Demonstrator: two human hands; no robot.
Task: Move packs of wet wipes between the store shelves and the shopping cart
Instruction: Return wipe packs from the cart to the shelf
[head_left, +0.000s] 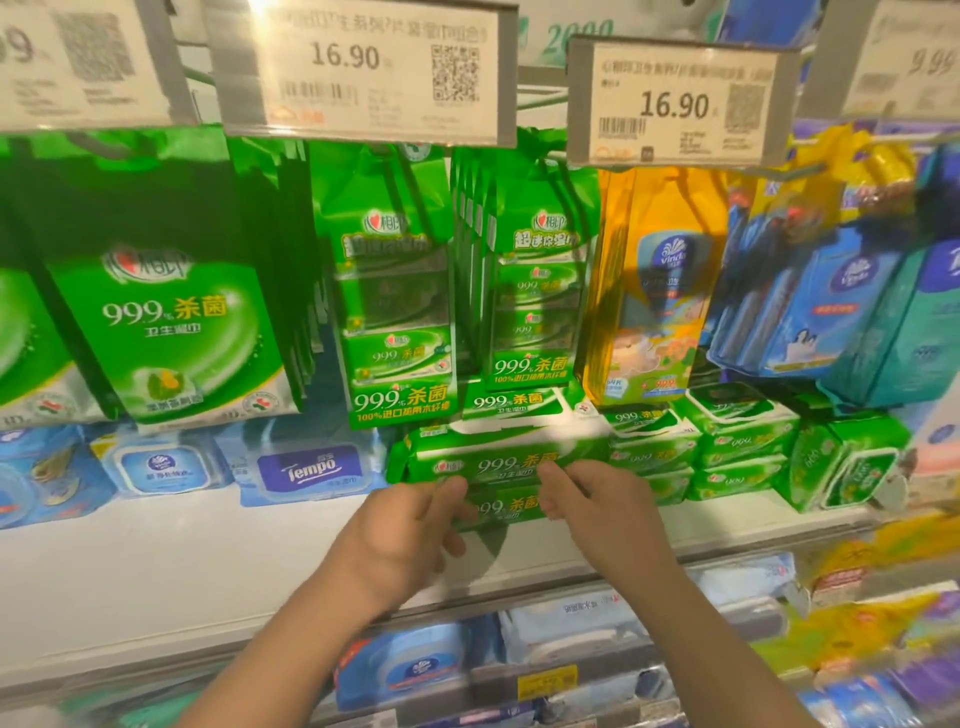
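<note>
Green wet-wipes pack (493, 462) is sitting stacked at the shelf (208, 545) edge; I'm pinching its front with left hand (410, 530) and right hand (587, 499), likely for sliding it.

not much to report on person tbh. two arms in shot, both bare from wrist down to frame edge, no sleeves or cuffs showing. left hand (402, 535) bare, no glove, no ring, no watch or band at wrist. right hand (592, 512) same deal, bare, nothing on wrist. fingers (558, 475) short and slim, nails too blurry to say anything. rest of body out of shot.
</note>
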